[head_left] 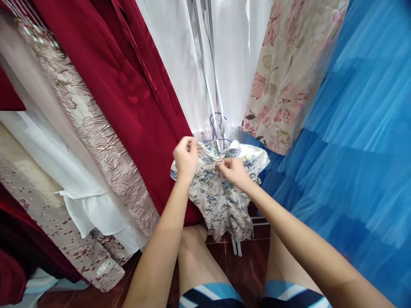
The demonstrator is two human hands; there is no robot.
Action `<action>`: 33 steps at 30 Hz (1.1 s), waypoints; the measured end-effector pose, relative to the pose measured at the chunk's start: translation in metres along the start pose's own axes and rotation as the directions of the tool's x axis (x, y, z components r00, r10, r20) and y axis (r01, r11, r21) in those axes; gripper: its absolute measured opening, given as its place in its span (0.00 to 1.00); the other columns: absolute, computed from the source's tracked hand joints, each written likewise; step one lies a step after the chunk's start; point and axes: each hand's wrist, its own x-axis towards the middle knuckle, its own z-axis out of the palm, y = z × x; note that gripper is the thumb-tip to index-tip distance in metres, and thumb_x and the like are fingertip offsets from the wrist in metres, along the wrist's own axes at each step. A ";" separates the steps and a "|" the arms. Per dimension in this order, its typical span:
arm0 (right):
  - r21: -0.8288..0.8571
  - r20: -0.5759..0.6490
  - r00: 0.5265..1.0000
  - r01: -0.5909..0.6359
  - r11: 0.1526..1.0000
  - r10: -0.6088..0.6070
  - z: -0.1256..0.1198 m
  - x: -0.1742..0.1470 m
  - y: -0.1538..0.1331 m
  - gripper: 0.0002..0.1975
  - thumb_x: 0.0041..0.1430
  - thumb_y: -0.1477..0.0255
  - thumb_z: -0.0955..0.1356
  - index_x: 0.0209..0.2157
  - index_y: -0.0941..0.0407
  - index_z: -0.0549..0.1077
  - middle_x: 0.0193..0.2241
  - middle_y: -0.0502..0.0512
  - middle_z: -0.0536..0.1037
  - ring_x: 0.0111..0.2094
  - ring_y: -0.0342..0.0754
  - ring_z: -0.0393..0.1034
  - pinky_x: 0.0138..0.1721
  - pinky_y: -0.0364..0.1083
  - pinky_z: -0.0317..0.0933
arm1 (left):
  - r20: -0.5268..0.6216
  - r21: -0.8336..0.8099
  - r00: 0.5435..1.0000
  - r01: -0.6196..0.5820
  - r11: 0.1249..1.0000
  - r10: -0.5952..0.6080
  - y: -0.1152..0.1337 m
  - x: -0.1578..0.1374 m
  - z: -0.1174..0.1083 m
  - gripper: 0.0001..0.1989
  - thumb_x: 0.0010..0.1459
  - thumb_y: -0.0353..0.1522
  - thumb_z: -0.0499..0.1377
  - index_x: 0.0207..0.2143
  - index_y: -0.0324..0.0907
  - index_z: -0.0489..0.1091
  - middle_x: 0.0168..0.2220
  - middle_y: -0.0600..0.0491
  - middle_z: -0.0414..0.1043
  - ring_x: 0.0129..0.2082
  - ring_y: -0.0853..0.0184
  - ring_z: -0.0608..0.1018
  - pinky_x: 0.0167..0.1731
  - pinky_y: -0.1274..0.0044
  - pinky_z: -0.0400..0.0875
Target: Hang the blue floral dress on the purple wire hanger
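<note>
A small floral dress (218, 194), white with blue and yellow print, hangs on a purple hanger (213, 126) in front of a metal stand. My left hand (186, 158) is at the dress's neckline on the left side, its fingers curled in and a little blurred; what lies between them is hidden. My right hand (233, 171) pinches the cloth at the middle of the neckline, thumb against forefinger. The hanger's hook rises above both hands, beside the metal poles.
Long garments surround the stand: a dark red one (128, 98) and a textured pink one (96, 141) to the left, a floral panel (282, 81) and blue tulle (346, 149) to the right. White cloth (170, 47) hangs behind. Dark red tiles (221, 256) cover the floor.
</note>
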 end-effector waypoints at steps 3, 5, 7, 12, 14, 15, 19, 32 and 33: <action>-0.074 0.042 0.999 -0.024 0.997 0.027 0.002 -0.016 0.016 0.15 0.55 0.68 0.66 0.17 0.55 0.66 0.13 0.47 0.69 0.17 0.42 0.61 0.23 0.42 0.52 | -0.292 -0.232 0.905 0.246 0.941 -0.309 -0.036 0.022 -0.032 0.07 0.62 0.31 0.60 0.30 0.39 0.71 0.26 0.58 0.70 0.29 0.73 0.74 0.35 0.83 0.67; -0.104 0.072 0.996 -0.044 0.994 0.051 0.001 -0.027 0.024 0.14 0.55 0.70 0.66 0.17 0.55 0.65 0.13 0.47 0.69 0.17 0.42 0.61 0.23 0.41 0.51 | -0.373 -0.312 0.812 0.345 0.885 -0.449 -0.062 0.027 -0.051 0.11 0.65 0.31 0.56 0.28 0.39 0.67 0.24 0.60 0.64 0.26 0.75 0.72 0.34 0.83 0.67; -0.126 0.103 0.992 -0.061 0.990 0.074 0.001 -0.035 0.030 0.13 0.54 0.71 0.66 0.17 0.55 0.65 0.13 0.47 0.69 0.18 0.42 0.62 0.23 0.41 0.52 | -0.385 -0.363 0.722 0.455 0.813 -0.575 -0.084 0.020 -0.063 0.13 0.68 0.33 0.53 0.28 0.39 0.64 0.24 0.60 0.61 0.24 0.75 0.70 0.31 0.81 0.67; -0.178 0.207 0.965 -0.126 0.976 0.162 0.003 -0.049 0.047 0.13 0.53 0.72 0.66 0.16 0.56 0.68 0.13 0.48 0.72 0.18 0.43 0.64 0.23 0.41 0.53 | -0.158 -0.427 0.544 0.715 0.554 -0.824 -0.111 -0.031 -0.055 0.13 0.67 0.38 0.56 0.34 0.37 0.67 0.28 0.57 0.66 0.26 0.72 0.71 0.28 0.77 0.70; -0.203 0.257 0.942 -0.168 0.965 0.218 -0.002 -0.055 0.060 0.14 0.52 0.72 0.66 0.15 0.56 0.69 0.11 0.48 0.71 0.16 0.43 0.63 0.22 0.42 0.53 | -0.021 -0.416 0.530 0.766 0.490 -0.847 -0.110 -0.054 -0.042 0.12 0.66 0.37 0.57 0.33 0.37 0.67 0.27 0.56 0.66 0.26 0.71 0.72 0.29 0.75 0.71; -0.212 0.285 0.927 -0.189 0.959 0.246 -0.005 -0.058 0.068 0.14 0.52 0.72 0.67 0.14 0.56 0.70 0.10 0.48 0.70 0.15 0.43 0.63 0.22 0.42 0.53 | 0.050 -0.409 0.538 0.780 0.474 -0.842 -0.106 -0.065 -0.035 0.12 0.66 0.36 0.57 0.32 0.38 0.66 0.27 0.56 0.66 0.27 0.70 0.73 0.30 0.75 0.71; -0.187 0.374 0.870 -0.268 0.945 0.321 -0.019 -0.067 0.093 0.16 0.52 0.65 0.71 0.16 0.57 0.72 0.11 0.50 0.72 0.16 0.43 0.63 0.23 0.43 0.56 | 0.296 -0.398 0.645 0.754 0.523 -0.705 -0.071 -0.100 -0.004 0.10 0.62 0.36 0.59 0.30 0.40 0.67 0.29 0.53 0.70 0.31 0.68 0.76 0.37 0.74 0.72; 0.539 0.744 0.650 -0.720 0.436 0.154 -0.047 -0.086 0.007 0.33 0.60 0.41 0.60 0.40 0.57 0.75 0.33 0.58 0.82 0.37 0.52 0.78 0.43 0.50 0.69 | 0.686 -0.106 0.728 0.099 0.989 0.001 0.036 -0.135 0.010 0.20 0.62 0.38 0.61 0.55 0.44 0.67 0.49 0.47 0.69 0.50 0.60 0.71 0.53 0.70 0.63; 0.539 0.750 0.649 -0.711 0.452 0.126 -0.053 -0.088 0.000 0.31 0.59 0.43 0.63 0.40 0.58 0.75 0.32 0.57 0.82 0.35 0.52 0.78 0.41 0.49 0.69 | 0.737 -0.149 0.675 0.186 0.971 -0.016 0.028 -0.136 0.007 0.27 0.61 0.40 0.62 0.60 0.44 0.62 0.52 0.46 0.68 0.52 0.59 0.71 0.55 0.69 0.63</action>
